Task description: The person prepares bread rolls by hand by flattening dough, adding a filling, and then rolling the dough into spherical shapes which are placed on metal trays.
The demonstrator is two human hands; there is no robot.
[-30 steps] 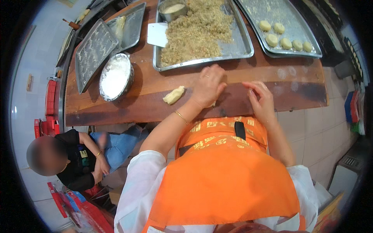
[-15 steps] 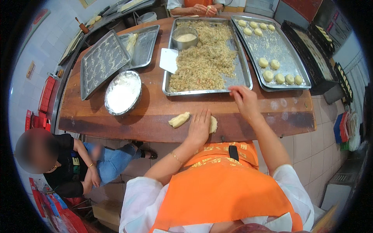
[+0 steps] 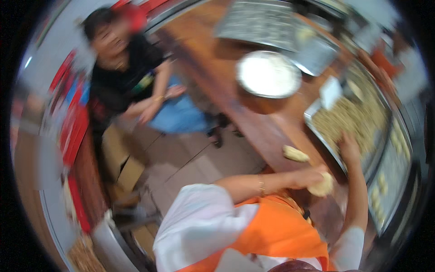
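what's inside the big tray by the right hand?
The tray holds a heap of tan crumbly filling, with the right hand at its edge. The heap hides the tray floor beneath.

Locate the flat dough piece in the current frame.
Head view, lower right: the flat dough piece is in the left hand at the wooden table edge, just below the dough log, left of the filling tray.

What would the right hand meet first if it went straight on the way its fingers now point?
Probably the tray of crumbly filling: the right hand points at its near rim, almost touching. The picture is blurred, so depth is uncertain.
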